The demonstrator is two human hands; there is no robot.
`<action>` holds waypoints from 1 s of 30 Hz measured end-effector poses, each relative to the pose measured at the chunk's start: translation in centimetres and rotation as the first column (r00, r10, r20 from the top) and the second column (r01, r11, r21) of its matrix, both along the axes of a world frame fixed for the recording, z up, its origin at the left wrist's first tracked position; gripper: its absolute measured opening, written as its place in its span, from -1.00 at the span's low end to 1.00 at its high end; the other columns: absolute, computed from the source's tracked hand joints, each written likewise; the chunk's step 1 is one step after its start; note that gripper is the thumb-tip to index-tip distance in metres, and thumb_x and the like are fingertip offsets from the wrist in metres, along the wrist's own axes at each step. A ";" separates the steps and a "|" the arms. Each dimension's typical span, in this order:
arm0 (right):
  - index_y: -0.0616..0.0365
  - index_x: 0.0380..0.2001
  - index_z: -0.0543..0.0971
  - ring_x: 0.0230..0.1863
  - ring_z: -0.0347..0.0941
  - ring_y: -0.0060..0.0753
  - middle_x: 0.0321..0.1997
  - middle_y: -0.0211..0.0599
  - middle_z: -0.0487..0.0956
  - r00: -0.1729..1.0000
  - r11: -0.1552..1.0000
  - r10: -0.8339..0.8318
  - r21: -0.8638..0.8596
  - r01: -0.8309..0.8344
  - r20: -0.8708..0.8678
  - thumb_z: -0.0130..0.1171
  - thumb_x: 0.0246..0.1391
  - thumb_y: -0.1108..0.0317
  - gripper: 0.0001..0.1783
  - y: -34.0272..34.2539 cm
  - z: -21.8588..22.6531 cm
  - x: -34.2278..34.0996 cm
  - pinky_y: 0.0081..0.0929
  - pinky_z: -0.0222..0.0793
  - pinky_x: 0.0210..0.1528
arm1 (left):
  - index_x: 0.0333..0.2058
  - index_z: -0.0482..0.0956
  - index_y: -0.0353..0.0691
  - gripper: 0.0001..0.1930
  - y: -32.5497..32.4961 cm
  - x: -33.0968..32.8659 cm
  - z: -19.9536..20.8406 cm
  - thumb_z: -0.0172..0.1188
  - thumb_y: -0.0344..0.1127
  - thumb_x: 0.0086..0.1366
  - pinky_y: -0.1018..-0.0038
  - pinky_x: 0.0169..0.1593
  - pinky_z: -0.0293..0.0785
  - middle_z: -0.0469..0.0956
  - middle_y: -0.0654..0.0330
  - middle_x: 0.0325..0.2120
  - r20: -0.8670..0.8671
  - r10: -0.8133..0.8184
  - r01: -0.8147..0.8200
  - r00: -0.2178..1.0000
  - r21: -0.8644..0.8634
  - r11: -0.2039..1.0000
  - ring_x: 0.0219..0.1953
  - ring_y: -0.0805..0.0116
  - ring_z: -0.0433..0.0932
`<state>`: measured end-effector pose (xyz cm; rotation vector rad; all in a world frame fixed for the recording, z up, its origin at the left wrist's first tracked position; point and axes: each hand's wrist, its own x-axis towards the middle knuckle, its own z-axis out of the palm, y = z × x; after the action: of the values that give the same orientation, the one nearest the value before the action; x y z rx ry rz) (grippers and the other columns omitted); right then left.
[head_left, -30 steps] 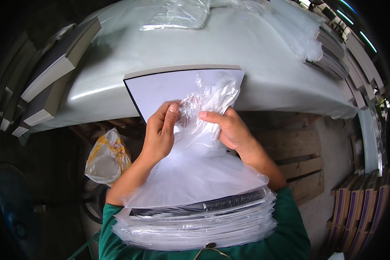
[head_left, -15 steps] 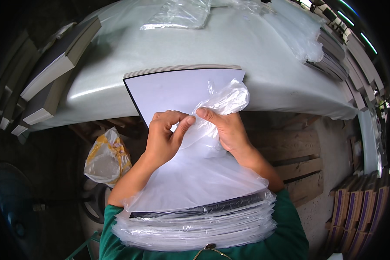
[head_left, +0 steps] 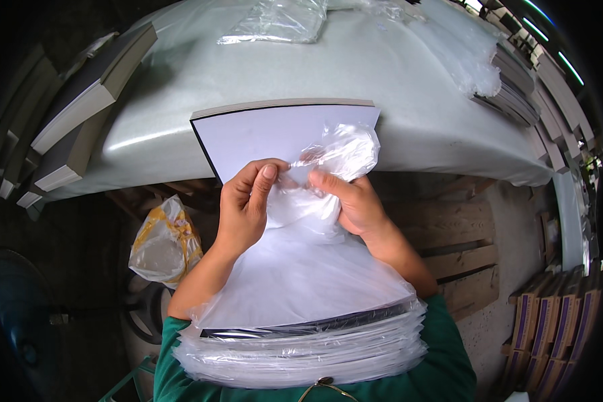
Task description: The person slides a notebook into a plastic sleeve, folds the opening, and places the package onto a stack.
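At the L end of the counter (head_left: 261, 74) there are thick stacks w/ dark tops & pale sides (head_left: 90, 94). Near its far edge lies a folded clear plastic (head_left: 275, 23). On the R side is more clear plastic (head_left: 459, 53), w/ grey stacks (head_left: 516, 100) just beside. Lower L: one white-and-yellow bag (head_left: 164, 249). Lower R: wooden slats (head_left: 462, 254) &, further R, brown cartons w/ purple stripes (head_left: 549, 321). Top R: bright tube lights (head_left: 569, 65).
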<state>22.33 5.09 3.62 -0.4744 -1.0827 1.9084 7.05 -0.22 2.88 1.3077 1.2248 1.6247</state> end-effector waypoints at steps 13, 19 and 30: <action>0.24 -0.47 0.42 -0.39 0.35 -0.51 -0.52 -0.36 0.40 0.998 0.999 0.036 0.012 -0.035 -0.051 0.11 -0.13 0.34 -0.81 0.1 -1.0 0.5 -0.51 0.30 -0.23 | -0.56 0.54 -0.29 -0.83 0.6 -1.4 0.0 0.13 -0.33 0.14 0.56 -0.29 0.25 0.51 0.25 -0.63 -0.428 0.259 -0.144 0.866 0.283 0.948 -0.56 0.50 0.36; 0.09 -0.47 0.29 -0.56 0.31 -0.57 -0.56 -0.38 0.34 0.983 0.965 0.156 0.196 -0.173 0.098 0.12 -0.19 0.49 -0.78 1.5 -0.1 3.7 -0.59 0.27 -0.53 | -0.47 0.40 -0.22 -0.71 -0.8 -3.4 2.6 -0.08 -0.12 0.27 0.57 -0.40 0.37 0.32 0.30 -0.76 0.488 -0.053 0.278 0.871 -0.402 0.872 -0.58 0.52 0.37; 0.16 -0.27 0.36 -0.23 0.39 -0.52 -0.41 -0.41 0.47 0.968 0.959 0.196 0.177 -0.223 0.159 0.03 0.03 0.37 -0.81 3.8 -0.3 9.4 -0.46 0.28 -0.11 | -0.38 0.49 -0.25 -0.63 -1.6 -7.1 -1.5 0.11 -0.01 0.12 0.58 -0.40 0.32 0.45 0.25 -0.58 -0.113 -0.566 0.473 0.817 -0.429 0.769 -0.53 0.52 0.38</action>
<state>31.69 8.88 3.33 -0.4002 -1.4461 1.9479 0.00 -1.82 1.39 1.4443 1.1026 0.7960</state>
